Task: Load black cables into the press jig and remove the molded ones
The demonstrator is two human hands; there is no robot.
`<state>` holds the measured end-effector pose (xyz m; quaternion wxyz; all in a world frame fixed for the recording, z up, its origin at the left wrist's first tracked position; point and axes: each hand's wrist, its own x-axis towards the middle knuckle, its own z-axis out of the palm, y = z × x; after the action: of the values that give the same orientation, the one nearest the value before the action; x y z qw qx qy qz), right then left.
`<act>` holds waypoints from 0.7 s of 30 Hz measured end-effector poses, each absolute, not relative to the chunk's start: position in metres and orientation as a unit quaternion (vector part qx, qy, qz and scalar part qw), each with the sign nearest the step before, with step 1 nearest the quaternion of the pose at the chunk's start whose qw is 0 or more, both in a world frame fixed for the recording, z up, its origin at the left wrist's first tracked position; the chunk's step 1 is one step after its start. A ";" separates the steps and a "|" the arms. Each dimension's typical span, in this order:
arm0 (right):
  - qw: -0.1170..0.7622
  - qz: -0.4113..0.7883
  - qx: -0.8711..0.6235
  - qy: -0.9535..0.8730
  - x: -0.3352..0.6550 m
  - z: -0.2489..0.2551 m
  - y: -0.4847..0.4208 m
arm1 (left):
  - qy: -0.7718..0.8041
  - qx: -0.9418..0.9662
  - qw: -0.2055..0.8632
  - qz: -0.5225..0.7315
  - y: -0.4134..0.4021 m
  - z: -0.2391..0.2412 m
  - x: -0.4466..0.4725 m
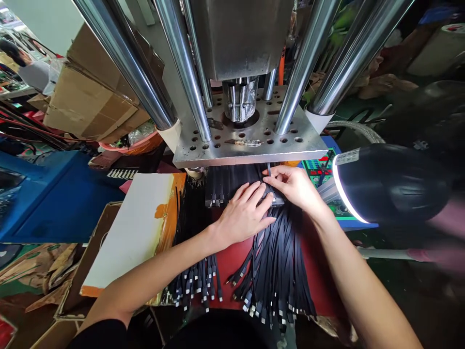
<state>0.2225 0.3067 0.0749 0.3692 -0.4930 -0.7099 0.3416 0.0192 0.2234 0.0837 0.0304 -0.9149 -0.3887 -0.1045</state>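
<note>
Pinching a slim, dark, flat cable [269,168] narrowly between thumb and forefinger of the right hand [296,188], standing it upright in that tight grip just in front of a thick, hole-drilled steel plate [187,157]. Laying the left hand [241,215] palm-down over a close-set row of flat black cables [232,175], near the right fingertips, with a wide, loose grip, thumb apart from fingers; covering part of a dark bar-shaped fixture [212,203] and exposing small silver-tipped connectors [218,199] toward its left end. Working over a red-topped bench [228,254], facing a large fanned bundle of black cables [279,261] with silver plug ends near the body, and a smaller black bundle [198,281] to its left. Bordering, farther left, on a white rectangular board [134,223] with orange-brown stained edges, beside an open brown cardboard box [109,213]. Facing, beyond the hands, polished steel columns [298,72] and a shiny metal cylinder [240,102] beneath a grey metal block [240,39]. Bordering on the right on a black round lamp [388,184] with a glowing white rim, partly overlapping a green panel with red markings [316,167]. Looking past a blue metal housing [58,194] and a large taped brown carton [90,106] toward a seated person in a grey top [36,72], far left.
</note>
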 end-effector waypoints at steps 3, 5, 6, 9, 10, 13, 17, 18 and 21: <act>0.384 0.238 -0.525 -0.722 0.227 0.072 0.289 | -0.434 -0.895 0.065 -0.083 0.210 0.080 0.033; 0.345 0.163 -0.523 -0.762 0.233 0.070 0.270 | -0.447 -0.889 0.062 -0.076 0.209 0.080 0.038; 0.310 0.126 -0.523 -0.784 0.235 0.070 0.262 | -0.449 -0.889 0.049 -0.076 0.211 0.081 0.039; 0.200 0.038 -0.552 -0.809 0.234 0.075 0.251 | -0.460 -0.884 -0.012 -0.084 0.231 0.090 0.037; 0.169 0.023 -0.565 -0.807 0.231 0.077 0.254 | -0.465 -0.881 -0.029 -0.086 0.241 0.093 0.035; 0.108 0.012 -0.590 -0.800 0.215 0.085 0.279 | -0.478 -0.873 -0.054 -0.084 0.272 0.104 0.031; 0.118 0.043 -0.597 -0.793 0.200 0.089 0.322 | -0.493 -0.864 -0.074 -0.069 0.307 0.111 0.033; 0.128 0.052 -0.593 -0.793 0.197 0.090 0.332 | -0.495 -0.862 -0.078 -0.070 0.316 0.112 0.035; 0.161 0.067 -0.578 -0.797 0.190 0.094 0.359 | -0.499 -0.858 -0.085 -0.087 0.340 0.114 0.043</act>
<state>0.1902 0.3592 0.0940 0.1612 -0.5775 -0.7975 0.0673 0.0428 0.3398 0.1137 -0.0846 -0.8581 -0.4989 -0.0868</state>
